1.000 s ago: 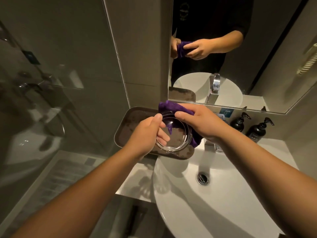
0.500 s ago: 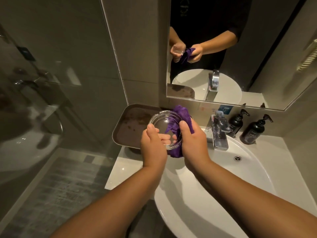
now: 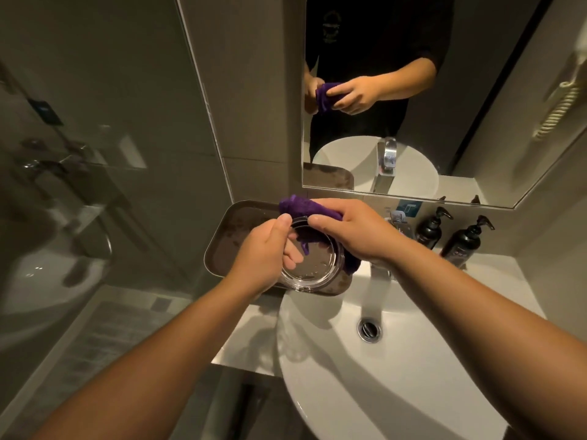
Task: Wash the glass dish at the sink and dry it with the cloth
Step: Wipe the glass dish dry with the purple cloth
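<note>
I hold a round clear glass dish (image 3: 314,268) tilted toward me, above the left rim of the white sink (image 3: 397,376). My left hand (image 3: 265,252) grips its left edge, thumb on the rim and fingers seen through the glass. My right hand (image 3: 352,230) holds a purple cloth (image 3: 298,206) against the dish's top and right side. The cloth wraps over the rim and hangs behind the dish. Part of the dish is hidden by both hands.
A dark brown tray (image 3: 228,230) lies on the counter behind the dish. The faucet (image 3: 381,271) is mostly hidden by my right wrist, the drain (image 3: 368,328) below it. Two black pump bottles (image 3: 457,239) stand at the back right. A mirror (image 3: 413,90) hangs above, glass shower wall at left.
The dish was upright with the cloth behind it half a second ago. Now it is tilted lower, and my right hand has moved over its top rim with the cloth.
</note>
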The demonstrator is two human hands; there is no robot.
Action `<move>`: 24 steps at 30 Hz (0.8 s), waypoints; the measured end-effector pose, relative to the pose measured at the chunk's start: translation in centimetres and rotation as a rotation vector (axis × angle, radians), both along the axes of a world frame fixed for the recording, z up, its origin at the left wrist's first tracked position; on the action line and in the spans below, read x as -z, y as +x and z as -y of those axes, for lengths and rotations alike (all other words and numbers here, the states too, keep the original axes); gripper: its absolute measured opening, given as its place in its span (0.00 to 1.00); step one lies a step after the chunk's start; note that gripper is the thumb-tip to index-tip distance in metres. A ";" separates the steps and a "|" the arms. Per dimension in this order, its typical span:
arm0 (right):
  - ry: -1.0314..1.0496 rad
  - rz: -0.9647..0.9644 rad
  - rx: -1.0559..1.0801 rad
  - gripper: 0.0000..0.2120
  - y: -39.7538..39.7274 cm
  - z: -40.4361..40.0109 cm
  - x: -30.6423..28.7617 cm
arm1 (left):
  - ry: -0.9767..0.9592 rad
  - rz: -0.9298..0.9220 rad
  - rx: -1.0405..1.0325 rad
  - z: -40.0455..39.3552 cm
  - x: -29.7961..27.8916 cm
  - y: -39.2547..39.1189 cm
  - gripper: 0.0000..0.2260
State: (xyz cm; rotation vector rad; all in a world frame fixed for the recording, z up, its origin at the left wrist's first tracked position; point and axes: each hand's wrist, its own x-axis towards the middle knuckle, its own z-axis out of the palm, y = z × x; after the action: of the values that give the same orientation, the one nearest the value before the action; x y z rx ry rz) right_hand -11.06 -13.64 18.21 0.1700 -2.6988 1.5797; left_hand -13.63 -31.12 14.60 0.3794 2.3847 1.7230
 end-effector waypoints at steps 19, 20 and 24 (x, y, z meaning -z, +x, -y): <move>-0.263 -0.036 0.264 0.12 1.3 1.2 3.4 | 0.243 0.305 -0.141 -0.6 1.5 1.5 0.19; -0.204 -0.035 0.191 0.12 0.9 0.4 2.8 | 0.223 0.302 -0.073 -0.4 0.8 1.0 0.19; -0.045 0.010 0.008 0.13 0.0 -0.9 0.1 | 0.069 0.186 0.093 0.1 -0.8 -0.1 0.20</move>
State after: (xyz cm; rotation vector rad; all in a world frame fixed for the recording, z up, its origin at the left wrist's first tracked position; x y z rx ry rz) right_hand -11.01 -12.76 18.11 0.1513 -2.6653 1.6418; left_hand -13.73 -31.19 15.44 0.3191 2.1485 1.7217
